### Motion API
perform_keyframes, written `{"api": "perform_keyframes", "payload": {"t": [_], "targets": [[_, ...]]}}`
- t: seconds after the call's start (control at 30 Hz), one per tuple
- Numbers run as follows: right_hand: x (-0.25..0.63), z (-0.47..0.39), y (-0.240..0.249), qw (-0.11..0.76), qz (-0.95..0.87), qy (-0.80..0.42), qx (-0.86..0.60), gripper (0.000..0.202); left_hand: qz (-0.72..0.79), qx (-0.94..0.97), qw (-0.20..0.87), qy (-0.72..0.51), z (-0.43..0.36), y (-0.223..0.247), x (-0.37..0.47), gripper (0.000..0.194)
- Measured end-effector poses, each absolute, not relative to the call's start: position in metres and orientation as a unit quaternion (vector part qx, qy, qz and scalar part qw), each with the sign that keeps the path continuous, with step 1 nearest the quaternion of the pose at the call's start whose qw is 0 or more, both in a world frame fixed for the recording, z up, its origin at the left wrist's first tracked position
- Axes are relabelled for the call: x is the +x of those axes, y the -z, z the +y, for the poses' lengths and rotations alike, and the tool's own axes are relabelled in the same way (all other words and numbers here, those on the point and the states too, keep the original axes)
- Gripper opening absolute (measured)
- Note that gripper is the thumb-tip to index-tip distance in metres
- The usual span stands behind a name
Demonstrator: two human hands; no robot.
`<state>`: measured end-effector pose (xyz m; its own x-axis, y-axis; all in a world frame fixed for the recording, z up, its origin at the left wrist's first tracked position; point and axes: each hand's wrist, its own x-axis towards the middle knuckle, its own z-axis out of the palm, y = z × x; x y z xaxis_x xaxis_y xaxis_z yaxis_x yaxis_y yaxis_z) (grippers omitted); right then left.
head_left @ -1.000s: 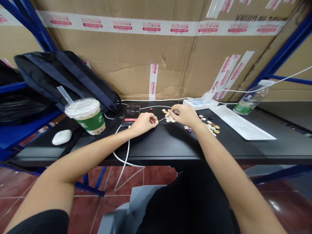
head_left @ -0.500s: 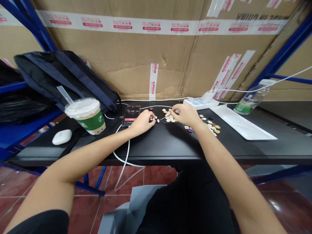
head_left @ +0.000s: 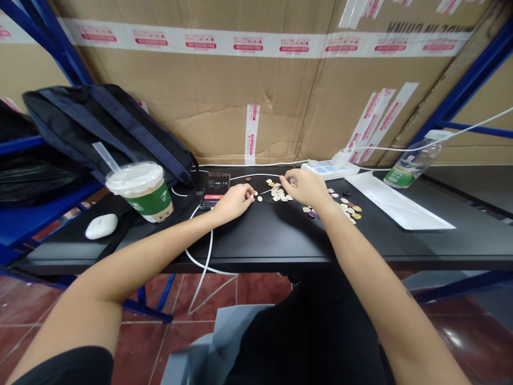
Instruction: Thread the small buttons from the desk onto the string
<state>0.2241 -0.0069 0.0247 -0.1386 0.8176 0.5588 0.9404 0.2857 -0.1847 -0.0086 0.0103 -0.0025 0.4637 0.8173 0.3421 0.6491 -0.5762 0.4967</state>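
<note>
My left hand [head_left: 236, 201] rests on the black table with thumb and fingers pinched together at a small white button [head_left: 252, 196]. One loose white button [head_left: 260, 199] lies just right of its fingertips. My right hand [head_left: 305, 187] is closed around a thin, pointed metal tool [head_left: 269, 190], whose tip points left toward the left hand; its exact kind is unclear. Below the tool and beside the right fingers spreads a pile of white buttons [head_left: 279, 194]. More mixed buttons [head_left: 350, 210], white, yellow and brown, lie right of my right wrist, with a purple button [head_left: 312, 213] partly beside it.
A phone [head_left: 215, 191] with a running timer lies behind my left hand. Leftward stand a lidded drink cup [head_left: 140, 190], a white earbud case [head_left: 101, 226] and a backpack [head_left: 120, 117]. Rightward are a power strip [head_left: 331, 169], a white tray [head_left: 401, 206] and a bottle [head_left: 414, 160].
The tool's tip has lifted and drawn slightly away from the loose white button. My left fingers have shifted slightly around the small button. The phone timer has advanced.
</note>
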Motion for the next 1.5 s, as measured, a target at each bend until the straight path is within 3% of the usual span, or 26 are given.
{"api": "perform_keyframes", "payload": {"t": [0.33,0.5,0.8,1.03,1.17,1.5], "targets": [[0.228,-0.004,-0.018,0.231,-0.777,0.057,-0.582,0.021,0.404,0.856,0.135,-0.293,0.008,0.001,-0.008,0.016],[0.222,-0.006,-0.016,0.24,-0.809,0.014,-0.536,0.026,0.413,0.847,0.134,-0.309,0.009,0.004,-0.007,0.017],[0.197,-0.008,-0.007,0.203,-0.869,-0.038,-0.45,0.01,0.427,0.844,0.124,-0.3,0.012,-0.015,-0.013,0.016],[0.199,-0.009,-0.006,0.235,-0.864,0.025,-0.445,0.01,0.457,0.835,0.183,-0.246,0.017,-0.025,-0.019,0.013],[0.196,-0.009,-0.005,0.269,-0.882,0.028,-0.386,0.018,0.467,0.856,0.107,-0.194,0.018,-0.034,-0.027,0.019],[0.193,-0.004,0.0,0.262,-0.903,0.03,-0.339,0.024,0.457,0.879,-0.083,-0.105,0.025,-0.027,-0.031,0.022]]}}
